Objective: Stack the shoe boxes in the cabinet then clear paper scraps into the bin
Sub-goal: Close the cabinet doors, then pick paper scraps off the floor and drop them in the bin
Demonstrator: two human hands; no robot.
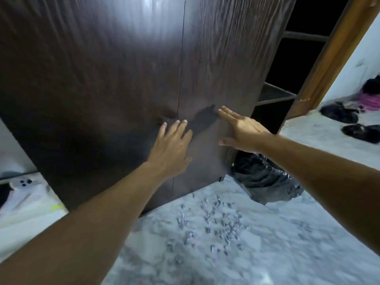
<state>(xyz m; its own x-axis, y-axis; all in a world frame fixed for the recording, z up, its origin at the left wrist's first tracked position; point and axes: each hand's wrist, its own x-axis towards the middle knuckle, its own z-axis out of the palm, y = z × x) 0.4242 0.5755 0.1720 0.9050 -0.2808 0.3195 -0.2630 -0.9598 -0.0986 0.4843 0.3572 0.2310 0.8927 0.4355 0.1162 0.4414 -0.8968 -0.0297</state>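
Here, in the head view, both hands reach to the dark wood-grain cabinet (123, 79), whose two doors meet at a thin vertical seam. The left hand (172, 145) lies flat with fingers spread, its fingertips at the seam, low on the doors. The right hand (242, 130) is also spread, fingers straight, set against the right door near its outer edge; its shadow falls on the wood just left of it. Neither hand holds anything, and the two are apart, one on each side of the seam.

No shoe boxes show; the doors cover the cabinet's inside. Paper scraps (211, 221) lie scattered on the marbled floor (277, 254) just in front of the cabinet's bottom edge, below and between the arms. A dark plastic bag (265, 177), perhaps the bin's liner, sits at the cabinet's lower right corner, partly behind the right forearm.

To the right stand dark open shelves (287, 79) in a brown frame. Dark shoes (349, 122) lie on the floor far right. A white cloth (30, 198) lies at the left edge. No writing can be read; the picture is blurred
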